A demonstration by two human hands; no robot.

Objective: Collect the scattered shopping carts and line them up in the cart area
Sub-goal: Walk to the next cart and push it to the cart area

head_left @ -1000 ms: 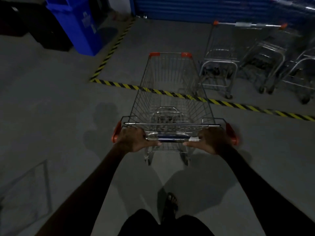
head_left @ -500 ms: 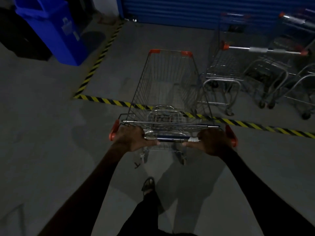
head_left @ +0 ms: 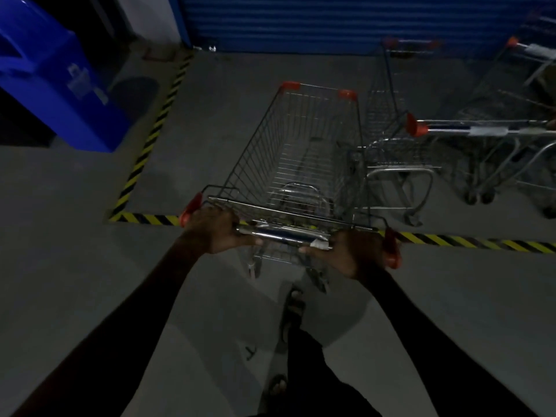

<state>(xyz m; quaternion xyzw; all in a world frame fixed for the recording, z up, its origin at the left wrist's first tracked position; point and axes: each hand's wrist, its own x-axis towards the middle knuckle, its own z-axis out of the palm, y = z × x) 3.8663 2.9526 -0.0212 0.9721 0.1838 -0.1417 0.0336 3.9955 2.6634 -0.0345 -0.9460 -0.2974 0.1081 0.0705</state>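
Note:
A wire shopping cart (head_left: 298,152) with orange corner caps stands in front of me, its basket past the yellow-black striped floor line (head_left: 469,240). Its chrome handle bar (head_left: 282,234) is gripped by my left hand (head_left: 215,228) near the left end and my right hand (head_left: 352,255) near the right end. Right beside it stands a parked cart (head_left: 400,152) with an orange-capped handle (head_left: 481,130). More carts (head_left: 529,94) stand further right, dim and partly cut off.
A blue bin (head_left: 57,76) stands at the far left outside the striped side line (head_left: 156,127). A blue roller shutter (head_left: 331,22) closes the back. My sandalled feet (head_left: 293,308) are on grey concrete behind the cart.
The cart has rolled forward across the striped line into the marked area, drawing level with the parked cart on the right. Both hands keep the same hold on the handle.

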